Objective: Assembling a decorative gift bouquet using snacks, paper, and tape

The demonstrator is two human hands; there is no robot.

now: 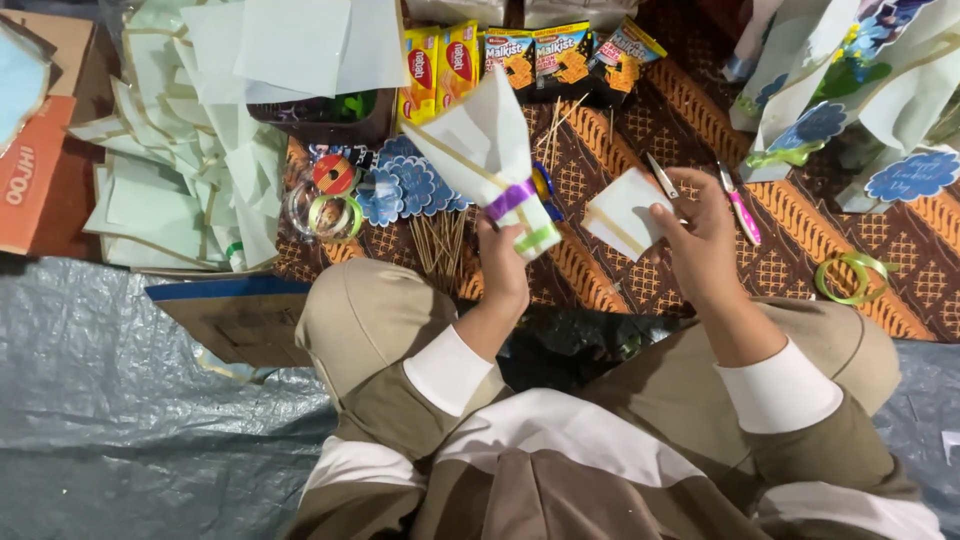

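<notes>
Paper cone (487, 135): long axis tilted, wide mouth up-left, narrow banded end down-right. Left hand (500, 265) grip closed on the narrow end, cone held above a patterned brown cloth (800, 250). Right hand (700, 235) grip closed on a white card (622, 210). Grey tarp (100, 400) covers the floor. Yellow snack packs (440, 65) lie behind the cone; green ribbon roll (850, 277) at right.

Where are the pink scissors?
In the head view, the pink scissors lie on the patterned cloth, just right of the right hand and left of a green ribbon loop.
</notes>
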